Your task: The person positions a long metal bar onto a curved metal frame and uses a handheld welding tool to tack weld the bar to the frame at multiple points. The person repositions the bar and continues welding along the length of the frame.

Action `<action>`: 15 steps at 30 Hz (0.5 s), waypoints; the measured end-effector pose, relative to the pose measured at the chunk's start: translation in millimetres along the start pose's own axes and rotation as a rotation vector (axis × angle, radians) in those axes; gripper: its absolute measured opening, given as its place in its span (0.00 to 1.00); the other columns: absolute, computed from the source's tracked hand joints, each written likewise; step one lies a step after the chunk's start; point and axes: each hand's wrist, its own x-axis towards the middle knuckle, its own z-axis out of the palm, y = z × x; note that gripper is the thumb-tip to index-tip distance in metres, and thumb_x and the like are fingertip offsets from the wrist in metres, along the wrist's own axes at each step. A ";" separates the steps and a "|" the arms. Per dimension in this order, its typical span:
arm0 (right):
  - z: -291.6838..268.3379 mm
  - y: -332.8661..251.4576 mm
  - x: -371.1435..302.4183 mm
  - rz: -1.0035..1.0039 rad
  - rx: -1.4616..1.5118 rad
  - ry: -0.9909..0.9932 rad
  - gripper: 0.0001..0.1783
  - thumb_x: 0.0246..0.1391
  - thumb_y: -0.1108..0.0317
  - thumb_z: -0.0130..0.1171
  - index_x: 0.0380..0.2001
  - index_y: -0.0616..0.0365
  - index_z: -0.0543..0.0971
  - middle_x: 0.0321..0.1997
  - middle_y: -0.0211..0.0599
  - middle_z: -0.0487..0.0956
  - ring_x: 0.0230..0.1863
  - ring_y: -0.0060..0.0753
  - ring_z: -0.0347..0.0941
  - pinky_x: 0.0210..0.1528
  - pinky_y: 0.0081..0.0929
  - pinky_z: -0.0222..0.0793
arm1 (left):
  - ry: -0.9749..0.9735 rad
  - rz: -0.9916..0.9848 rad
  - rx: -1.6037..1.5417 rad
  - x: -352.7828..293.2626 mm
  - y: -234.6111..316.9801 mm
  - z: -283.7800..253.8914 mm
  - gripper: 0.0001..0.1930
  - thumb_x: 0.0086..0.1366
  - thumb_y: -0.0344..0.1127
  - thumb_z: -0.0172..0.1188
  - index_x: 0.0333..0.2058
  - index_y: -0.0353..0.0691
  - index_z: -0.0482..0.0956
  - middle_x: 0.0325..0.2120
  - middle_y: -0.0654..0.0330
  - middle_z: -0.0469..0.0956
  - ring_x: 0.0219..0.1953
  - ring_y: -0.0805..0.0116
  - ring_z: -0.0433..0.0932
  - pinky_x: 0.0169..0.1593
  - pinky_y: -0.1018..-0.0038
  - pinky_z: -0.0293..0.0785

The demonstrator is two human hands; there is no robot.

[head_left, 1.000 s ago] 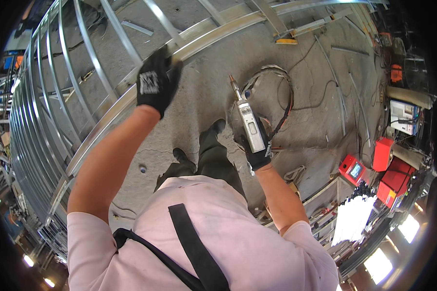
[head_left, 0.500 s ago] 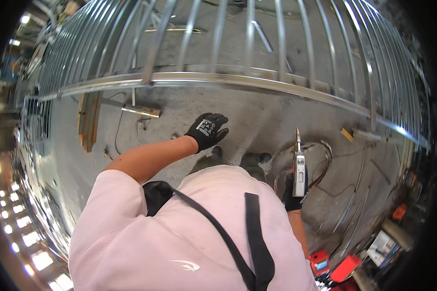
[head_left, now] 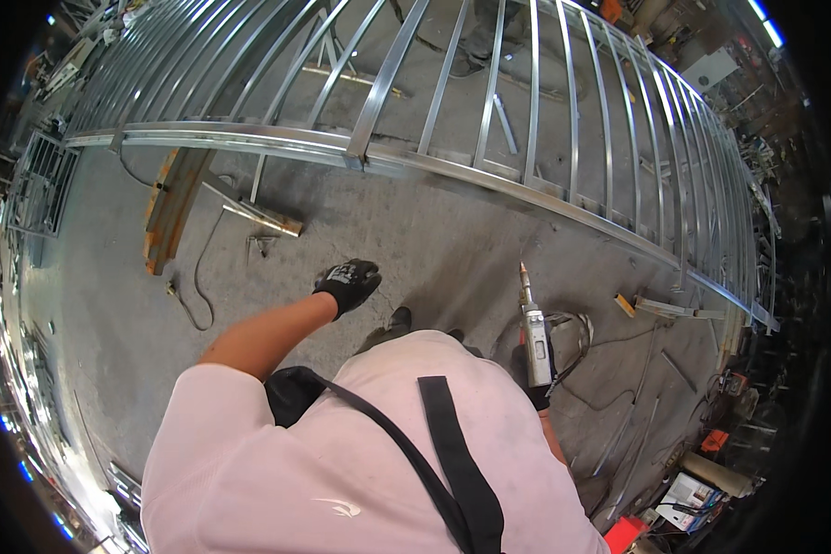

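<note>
My left hand [head_left: 349, 287], in a black work glove, hangs over the concrete floor in front of my body. Its fingers are loosely bent and I see nothing in them. At my right side, my right hand [head_left: 532, 377], also gloved in black, is closed round a welding gun [head_left: 536, 343]. The gun has a pale grey body and a slim copper-coloured tip that points forward. Dark cables [head_left: 577, 346] loop beside it. Ahead of me runs a long metal railing frame [head_left: 489, 183] with many upright bars; neither hand touches it.
Rusty steel beams [head_left: 169, 214] and a short metal bar [head_left: 270, 220] lie at the left, near a thin cable [head_left: 199, 305]. Metal offcuts [head_left: 671, 308] and thin rods [head_left: 639, 452] are on the right. A person's shoe [head_left: 467, 66] shows beyond the railing.
The view has turned, and the railing now slants down to the right. My left hand sits lower and further left in the picture. The welding gun, still held, tilts slightly left.
</note>
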 end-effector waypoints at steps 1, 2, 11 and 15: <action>3.0 -6.6 1.8 0.005 0.006 -0.005 0.26 0.65 0.58 0.67 0.60 0.63 0.77 0.54 0.52 0.82 0.53 0.55 0.80 0.56 0.44 0.76 | 0.017 -0.034 -0.005 -5.6 -8.0 -4.1 0.24 0.73 0.52 0.54 0.56 0.41 0.82 0.56 0.47 0.82 0.59 0.45 0.78 0.64 0.55 0.73; 6.7 -11.9 3.0 0.008 0.012 -0.006 0.27 0.65 0.58 0.67 0.60 0.63 0.77 0.54 0.52 0.82 0.53 0.54 0.80 0.56 0.43 0.76 | 0.023 -0.046 -0.015 -9.8 -16.5 -7.8 0.25 0.73 0.53 0.54 0.55 0.40 0.83 0.56 0.47 0.82 0.60 0.45 0.78 0.64 0.56 0.73; 50.1 -71.0 -1.9 0.214 0.248 -0.090 0.30 0.66 0.58 0.67 0.64 0.63 0.74 0.54 0.49 0.81 0.53 0.49 0.80 0.57 0.40 0.75 | 0.157 -0.053 -0.104 -47.6 -116.7 -45.1 0.23 0.71 0.53 0.55 0.51 0.41 0.84 0.50 0.46 0.84 0.56 0.45 0.81 0.60 0.54 0.76; 80.9 -99.2 -16.7 0.034 0.158 0.090 0.25 0.66 0.61 0.66 0.60 0.63 0.76 0.53 0.51 0.82 0.53 0.52 0.80 0.55 0.42 0.76 | 0.263 0.066 -0.075 -21.0 -145.5 -101.1 0.21 0.70 0.51 0.57 0.48 0.42 0.86 0.48 0.47 0.85 0.53 0.43 0.82 0.57 0.55 0.77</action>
